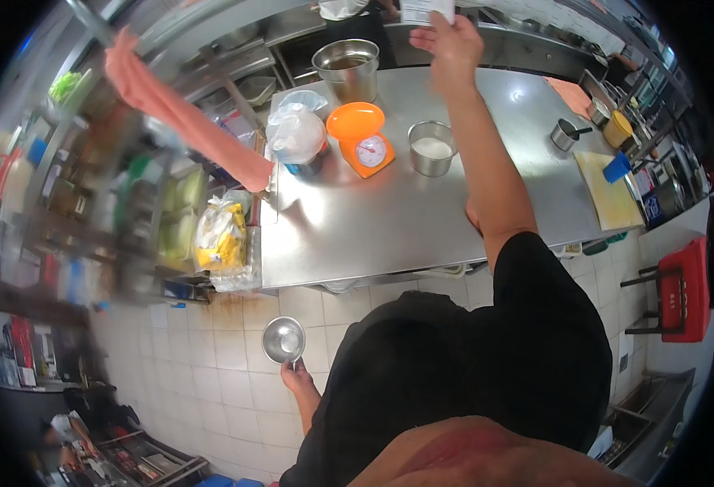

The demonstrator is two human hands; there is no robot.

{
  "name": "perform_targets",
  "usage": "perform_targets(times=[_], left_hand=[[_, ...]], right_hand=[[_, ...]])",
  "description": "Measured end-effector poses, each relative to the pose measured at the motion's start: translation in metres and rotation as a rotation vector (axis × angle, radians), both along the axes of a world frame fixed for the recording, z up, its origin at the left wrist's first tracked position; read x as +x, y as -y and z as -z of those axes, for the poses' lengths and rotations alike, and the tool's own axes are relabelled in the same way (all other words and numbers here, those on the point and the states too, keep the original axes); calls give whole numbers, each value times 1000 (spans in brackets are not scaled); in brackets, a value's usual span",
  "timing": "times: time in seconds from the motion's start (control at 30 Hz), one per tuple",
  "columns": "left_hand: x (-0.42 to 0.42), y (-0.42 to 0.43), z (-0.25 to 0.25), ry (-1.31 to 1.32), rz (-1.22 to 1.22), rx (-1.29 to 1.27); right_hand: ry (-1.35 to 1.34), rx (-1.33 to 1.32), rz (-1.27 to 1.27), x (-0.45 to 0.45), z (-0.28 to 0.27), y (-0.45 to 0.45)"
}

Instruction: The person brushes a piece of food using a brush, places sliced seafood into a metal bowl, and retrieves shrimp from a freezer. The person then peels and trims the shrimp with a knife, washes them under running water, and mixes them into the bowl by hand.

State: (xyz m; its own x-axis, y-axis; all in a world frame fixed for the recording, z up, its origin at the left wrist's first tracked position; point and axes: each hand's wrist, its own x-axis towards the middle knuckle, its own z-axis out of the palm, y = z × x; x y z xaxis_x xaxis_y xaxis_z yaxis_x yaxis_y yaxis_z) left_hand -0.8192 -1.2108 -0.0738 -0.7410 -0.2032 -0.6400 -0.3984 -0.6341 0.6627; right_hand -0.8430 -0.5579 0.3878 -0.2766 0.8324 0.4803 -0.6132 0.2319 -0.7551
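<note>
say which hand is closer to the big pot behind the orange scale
Right. The right hand holds white paper out to the right of the big pot; the left hand, with a metal bowl, is back past the near edge of the table.

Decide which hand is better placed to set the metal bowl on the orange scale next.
Probably the left hand: it holds the metal bowl, and the scale is toward its side. The right hand is raised, holding white paper.
</note>
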Motion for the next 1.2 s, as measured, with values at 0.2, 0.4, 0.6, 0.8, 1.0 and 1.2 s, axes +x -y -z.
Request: perform_targets(times=[0.2, 0.4, 0.6, 0.8, 1.0, 1.2], left_hand=[[6, 1, 3, -24, 9, -17], [4, -6, -6, -13, -8, -25], [6, -1, 4, 0, -31, -21], [3, 6, 2, -12, -14, -5], [11, 9, 0, -17, -10, -36], [27, 26, 10, 77, 7, -32]], right_hand=[[-135, -85, 50, -6, -31, -2], [-150, -77, 28, -15, -35, -10], [-155, -254, -181, -34, -10, 24], [-169, -212, -504, -84, -28, 30], [-172, -196, -307, -78, -38, 45], [-107, -277, -235, -76, -50, 42]])
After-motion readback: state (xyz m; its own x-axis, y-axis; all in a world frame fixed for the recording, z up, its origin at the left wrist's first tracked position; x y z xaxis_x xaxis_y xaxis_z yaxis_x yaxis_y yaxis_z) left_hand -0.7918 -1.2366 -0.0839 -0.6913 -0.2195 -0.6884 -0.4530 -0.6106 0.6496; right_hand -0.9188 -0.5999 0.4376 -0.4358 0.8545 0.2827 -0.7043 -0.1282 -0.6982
